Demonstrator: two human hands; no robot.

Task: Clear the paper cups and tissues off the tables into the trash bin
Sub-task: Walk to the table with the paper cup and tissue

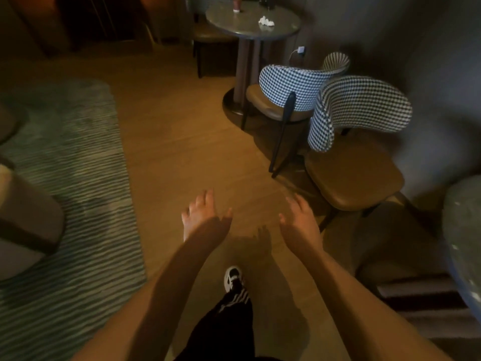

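Grip-free hands [208,217], cup [236,5] top cropped

1. The paper cup [236,5] at the far side of the round surface [281,29] is cut off by the top edge; only its lower part shows.
2. Dark things [266,1] right of that cup are cropped too and too dim to identify.
3. The crumpled tissue [266,21] near the middle of the round surface is too small to count its pieces.
4. A second surface [466,230], far right of the checked chairs [359,110], is cut by the right edge.
5. The rug [67,162] left of the chairs is blurred.
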